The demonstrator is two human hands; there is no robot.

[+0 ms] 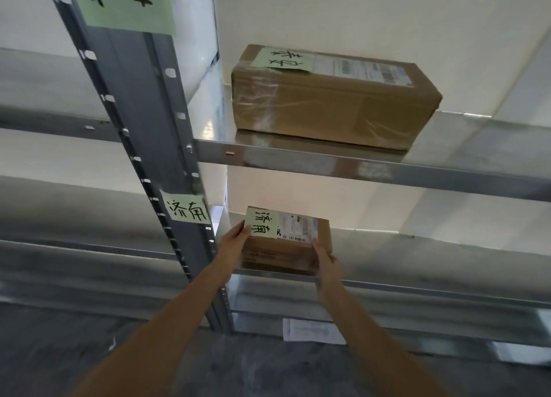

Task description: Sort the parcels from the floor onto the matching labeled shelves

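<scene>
A small brown cardboard parcel (286, 244) with a green handwritten label and a white shipping label rests at the left end of the lower metal shelf (417, 291). My left hand (235, 241) grips its left side and my right hand (325, 259) grips its front right corner. A green label (187, 212) with the same two characters is stuck on the grey shelf upright (143, 113) just left of the parcel. A larger brown parcel (334, 98) with its own green label lies on the upper shelf (357, 165).
Another green label (125, 3) is stuck high on the upright. A white sheet of paper (313, 331) lies under the lowest shelf. The dark grey floor (208, 367) fills the bottom. More metal shelving (59, 122) extends to the left.
</scene>
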